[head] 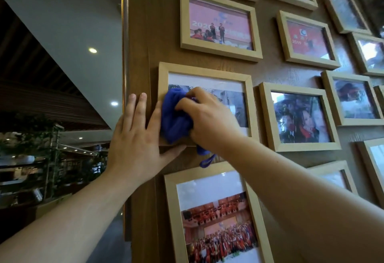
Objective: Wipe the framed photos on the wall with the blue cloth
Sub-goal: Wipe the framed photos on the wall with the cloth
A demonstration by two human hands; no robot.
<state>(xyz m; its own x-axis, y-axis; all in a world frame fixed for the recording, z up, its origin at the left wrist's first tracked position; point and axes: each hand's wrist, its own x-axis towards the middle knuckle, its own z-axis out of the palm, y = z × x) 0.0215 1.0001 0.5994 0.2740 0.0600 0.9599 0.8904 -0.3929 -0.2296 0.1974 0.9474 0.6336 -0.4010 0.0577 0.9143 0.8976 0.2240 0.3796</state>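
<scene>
A bunched blue cloth [175, 117] is pressed against the glass of a light wooden framed photo [207, 71] in the middle of the wall. My right hand [209, 117] grips the cloth from the right, fingers curled over it. My left hand [137, 138] lies flat on the wall, its fingers spread, the thumb under the frame's lower left corner. A loop of the cloth [206, 162] hangs below the frame. The frame's left part is hidden by cloth and hands.
Several more wooden framed photos hang around: a red stage photo [220, 23] above, a group photo [218, 217] below, a selfie photo [299, 117] to the right. The brown wall ends at an edge [124, 54] on the left; beyond it lies a dim hall with plants.
</scene>
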